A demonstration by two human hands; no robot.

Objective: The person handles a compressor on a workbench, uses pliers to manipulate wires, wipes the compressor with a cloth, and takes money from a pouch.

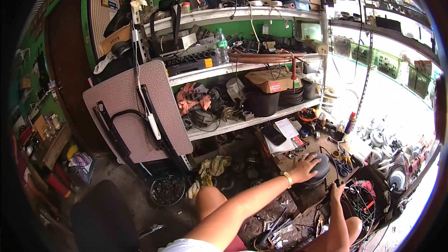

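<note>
My left hand (303, 168) reaches across to a dark, rounded housing (320, 171) on the low wooden workbench (285, 164). Its fingers are spread and lie over the housing's near-left side. Close by on the right, my right hand (337, 191) is closed at the bench edge. A small dark piece shows at its fingertips, too small to name; a thin dark cord or rod rises near it. Blue-handled scissors (345, 168) lie just beyond the right hand. A black phone or tablet (274, 134) rests on open papers (286, 129) behind the housing.
Metal shelves (224, 71) crowded with parts and copper tubing (266, 58) stand ahead. A folded table (135, 107) leans at their left. A tangle of cables (361, 205) lies right of my right hand. Loose tools (275, 227) litter the floor. A dark basin (168, 190) sits left.
</note>
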